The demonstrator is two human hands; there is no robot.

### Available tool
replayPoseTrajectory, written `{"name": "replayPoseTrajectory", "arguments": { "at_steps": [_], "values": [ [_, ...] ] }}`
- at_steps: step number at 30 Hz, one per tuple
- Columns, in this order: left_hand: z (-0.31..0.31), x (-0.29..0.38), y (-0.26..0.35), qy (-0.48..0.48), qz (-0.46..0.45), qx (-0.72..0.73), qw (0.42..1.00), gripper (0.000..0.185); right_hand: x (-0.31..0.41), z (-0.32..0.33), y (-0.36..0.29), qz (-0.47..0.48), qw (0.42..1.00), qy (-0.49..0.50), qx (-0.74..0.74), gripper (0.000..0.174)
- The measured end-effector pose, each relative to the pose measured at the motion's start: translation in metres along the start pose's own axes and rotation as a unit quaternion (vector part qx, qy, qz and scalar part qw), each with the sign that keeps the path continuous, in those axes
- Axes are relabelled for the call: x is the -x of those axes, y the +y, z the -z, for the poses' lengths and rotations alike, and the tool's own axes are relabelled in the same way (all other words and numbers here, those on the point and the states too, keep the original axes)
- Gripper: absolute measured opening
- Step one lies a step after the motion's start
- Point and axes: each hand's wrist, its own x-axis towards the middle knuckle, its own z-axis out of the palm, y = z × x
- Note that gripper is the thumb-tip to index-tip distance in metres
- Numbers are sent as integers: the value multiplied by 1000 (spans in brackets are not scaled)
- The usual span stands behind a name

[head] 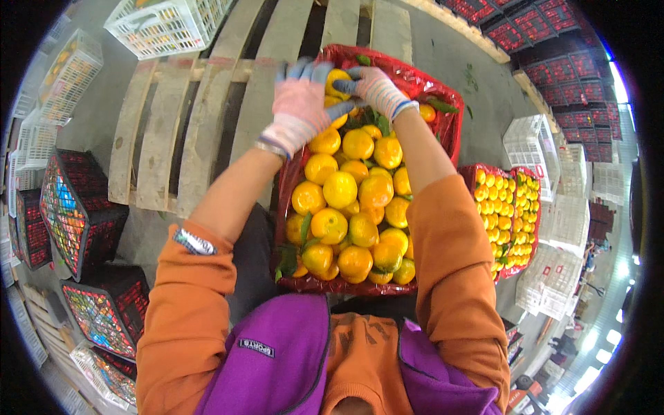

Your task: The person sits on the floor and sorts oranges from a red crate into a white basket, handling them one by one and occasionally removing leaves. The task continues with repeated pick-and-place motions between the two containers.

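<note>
My left hand [300,101], in a striped glove with grey-blue fingers, is over the far left side of a crate [282,207] lined with red plastic film. Motion blurs its fingertips, beside a yellow-orange mandarin [338,83]; I cannot tell whether they grip it. My right hand [377,89], gloved alike, has its fingertips on that same mandarin from the right. Loosely piled mandarins [340,189] fill the near part of the crate, some with green leaves [306,228]. Under my hands, part of the far fruit is hidden.
A wooden pallet [207,119] lies left of the crate. White plastic crates [161,31] stand at the far left and right [550,264]. Black crates with red lining [85,207] are at left. Two red-lined crates of mandarins in rows [500,207] sit at right.
</note>
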Motion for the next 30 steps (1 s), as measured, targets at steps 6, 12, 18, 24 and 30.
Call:
{"name": "replayPoseTrajectory", "arguments": {
  "at_steps": [6, 12, 18, 24, 30],
  "values": [
    [-20, -13, -5, -50, -56, -26, 997, 79, 71, 11, -20, 179, 964, 116, 159, 61],
    [-22, -11, -7, -43, -49, -6, 998, 70, 207, 20, -17, 116, 949, -158, 246, 60],
    [-19, -10, -5, -34, -43, -7, 998, 69, 182, 45, -36, 176, 975, 94, 95, 48],
    [-14, -8, -3, -37, -33, 11, 999, 68, 39, 28, -30, 41, 946, 305, 105, 53],
    [-12, -8, -2, -34, -36, 18, 999, 68, -7, -2, -6, 8, 938, 347, 9, 51]
  ]
}}
